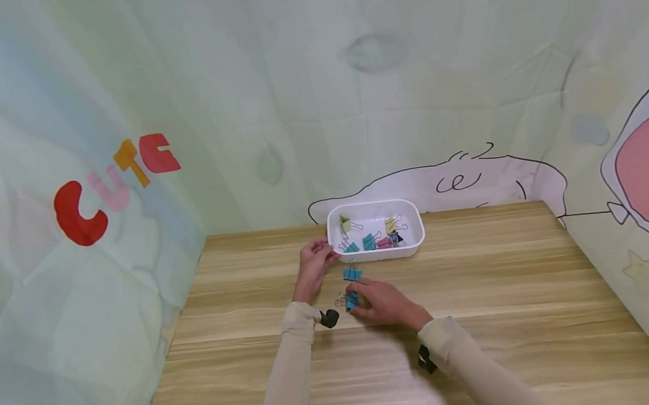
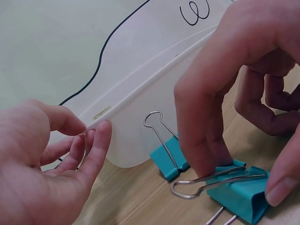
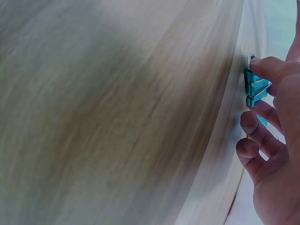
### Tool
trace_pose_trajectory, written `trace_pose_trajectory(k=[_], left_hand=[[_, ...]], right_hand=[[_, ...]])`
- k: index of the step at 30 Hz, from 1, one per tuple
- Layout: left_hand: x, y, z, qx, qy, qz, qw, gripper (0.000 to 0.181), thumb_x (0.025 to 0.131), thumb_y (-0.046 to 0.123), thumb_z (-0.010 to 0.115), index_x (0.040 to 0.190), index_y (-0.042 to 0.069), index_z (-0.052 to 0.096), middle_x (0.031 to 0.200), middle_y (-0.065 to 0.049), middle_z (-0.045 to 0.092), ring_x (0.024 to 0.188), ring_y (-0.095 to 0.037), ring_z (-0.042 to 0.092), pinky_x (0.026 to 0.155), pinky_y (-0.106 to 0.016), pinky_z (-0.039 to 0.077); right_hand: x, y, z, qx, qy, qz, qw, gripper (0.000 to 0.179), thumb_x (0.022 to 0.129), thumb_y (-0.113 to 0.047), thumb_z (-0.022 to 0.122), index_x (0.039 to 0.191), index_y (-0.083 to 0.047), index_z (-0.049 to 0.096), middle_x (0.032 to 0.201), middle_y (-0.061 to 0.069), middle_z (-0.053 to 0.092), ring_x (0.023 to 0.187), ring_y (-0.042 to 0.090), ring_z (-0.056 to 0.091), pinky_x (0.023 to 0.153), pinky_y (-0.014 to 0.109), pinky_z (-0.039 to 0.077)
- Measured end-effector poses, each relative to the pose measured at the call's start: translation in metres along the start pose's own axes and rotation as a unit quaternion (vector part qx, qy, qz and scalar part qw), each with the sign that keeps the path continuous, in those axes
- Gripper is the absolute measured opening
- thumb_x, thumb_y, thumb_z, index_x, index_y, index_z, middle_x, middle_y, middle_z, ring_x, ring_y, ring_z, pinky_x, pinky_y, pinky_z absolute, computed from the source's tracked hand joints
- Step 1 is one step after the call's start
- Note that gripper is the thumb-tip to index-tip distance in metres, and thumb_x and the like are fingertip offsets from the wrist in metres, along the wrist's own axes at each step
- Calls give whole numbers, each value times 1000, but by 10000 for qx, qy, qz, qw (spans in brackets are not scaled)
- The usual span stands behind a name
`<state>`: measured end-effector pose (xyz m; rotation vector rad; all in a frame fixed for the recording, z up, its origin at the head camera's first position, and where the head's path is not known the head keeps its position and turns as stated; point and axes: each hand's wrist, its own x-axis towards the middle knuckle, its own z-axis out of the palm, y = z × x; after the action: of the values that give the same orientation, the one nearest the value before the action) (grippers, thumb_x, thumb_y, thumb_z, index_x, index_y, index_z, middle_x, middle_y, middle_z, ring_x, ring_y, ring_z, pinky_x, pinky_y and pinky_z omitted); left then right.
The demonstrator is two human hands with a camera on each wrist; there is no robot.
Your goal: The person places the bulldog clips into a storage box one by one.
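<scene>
My left hand pinches the left end of the rim of a white plastic box, thumb against fingers in the left wrist view. On the wooden table in front of the box, my right hand holds a teal binder clip between thumb and fingers. That clip's wire handles point left in the head view. Between this clip and the box stands a second teal binder clip, close to the box's front wall, untouched. Part of the held clip is hidden by the right fingers.
Inside the box lie several binder clips: a yellow clip at the left, another yellow clip at the right, a teal clip, a pink clip and a dark one. A printed curtain hangs behind the wooden table.
</scene>
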<state>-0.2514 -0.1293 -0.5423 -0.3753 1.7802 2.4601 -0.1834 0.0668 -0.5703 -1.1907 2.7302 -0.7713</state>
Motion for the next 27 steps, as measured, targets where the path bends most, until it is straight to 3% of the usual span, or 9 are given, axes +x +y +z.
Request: trace_pose_trajectory(k=[16,27], left_hand=[[-1,0,1,-3,37,61,10000,37,101,-10,54,137,-17,48,131,-37,50,101,-33,64,78,-22,64],[0,-2,-1,-31,-25,89,10000,37,101,-10,54,137,-17,47,131,-37,50,99,-30,64,80,-22,64]], right_hand=[[1,-2,-8,-1,-37,-35,10000,35,94,-30,77,124,-17,66,124,4,65,106,19,64,93,37,60],[12,0,-33,-352,388,-369,9979,35,91,-24,81,120,-13,66,114,3,66,96,19,64,83,35,61]])
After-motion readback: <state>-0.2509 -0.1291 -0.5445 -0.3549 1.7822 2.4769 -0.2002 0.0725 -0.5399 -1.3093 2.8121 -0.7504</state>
